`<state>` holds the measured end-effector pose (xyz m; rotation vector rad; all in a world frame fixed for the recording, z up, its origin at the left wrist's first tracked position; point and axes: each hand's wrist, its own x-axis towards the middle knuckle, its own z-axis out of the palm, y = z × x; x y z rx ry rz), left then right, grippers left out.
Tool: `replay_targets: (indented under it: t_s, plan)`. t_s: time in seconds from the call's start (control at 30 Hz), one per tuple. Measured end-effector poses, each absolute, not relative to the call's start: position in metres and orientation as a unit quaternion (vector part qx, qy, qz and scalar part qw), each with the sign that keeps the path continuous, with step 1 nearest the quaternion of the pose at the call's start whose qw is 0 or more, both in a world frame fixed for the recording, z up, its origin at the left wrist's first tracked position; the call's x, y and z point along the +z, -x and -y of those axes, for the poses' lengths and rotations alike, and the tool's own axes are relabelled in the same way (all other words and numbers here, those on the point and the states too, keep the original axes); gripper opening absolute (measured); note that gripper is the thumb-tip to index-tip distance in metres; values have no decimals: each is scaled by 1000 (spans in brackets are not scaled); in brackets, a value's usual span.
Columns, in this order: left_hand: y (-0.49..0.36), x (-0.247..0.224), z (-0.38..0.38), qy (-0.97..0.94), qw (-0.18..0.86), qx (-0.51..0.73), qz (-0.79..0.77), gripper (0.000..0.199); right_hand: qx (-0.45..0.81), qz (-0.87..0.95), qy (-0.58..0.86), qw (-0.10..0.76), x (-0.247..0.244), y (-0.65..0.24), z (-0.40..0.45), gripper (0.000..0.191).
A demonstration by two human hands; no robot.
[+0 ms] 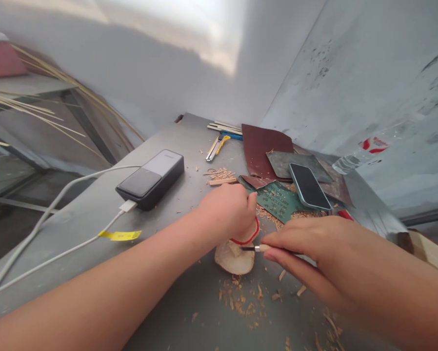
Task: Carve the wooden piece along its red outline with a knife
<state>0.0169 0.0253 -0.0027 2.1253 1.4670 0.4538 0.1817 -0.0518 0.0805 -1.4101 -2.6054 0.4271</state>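
My left hand (230, 207) is closed and presses down over a pale wooden piece (234, 261) on the grey table. A curved red edge (248, 237) shows just below my fingers; what it belongs to is partly hidden by the hand. In my right hand (314, 248) is a wood carving chisel (257, 248), gripped by its light handle. Its dark, thin blade points left and touches or nearly touches the upper face of the wood. Loose wood shavings (241, 297) lie around the piece.
A power bank (151, 178) with a white cable (76, 253) sits left. Behind are a utility knife (217, 146) and sandpaper sheets (265, 151). A phone (309, 186) rests on the sheets, and a plastic bottle (365, 151) lies by the right wall.
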Motion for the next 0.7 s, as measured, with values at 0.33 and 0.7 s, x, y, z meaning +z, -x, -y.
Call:
replay_targets:
  t_s: [0.33, 0.7]
  plan:
    - [-20, 6, -24, -808, 213, 95, -541, 54, 190, 875, 444, -43, 77, -181, 40, 39]
    - [-24, 1, -24, -796, 206, 101, -560, 54, 155, 904, 394, -53, 74, -183, 33, 32]
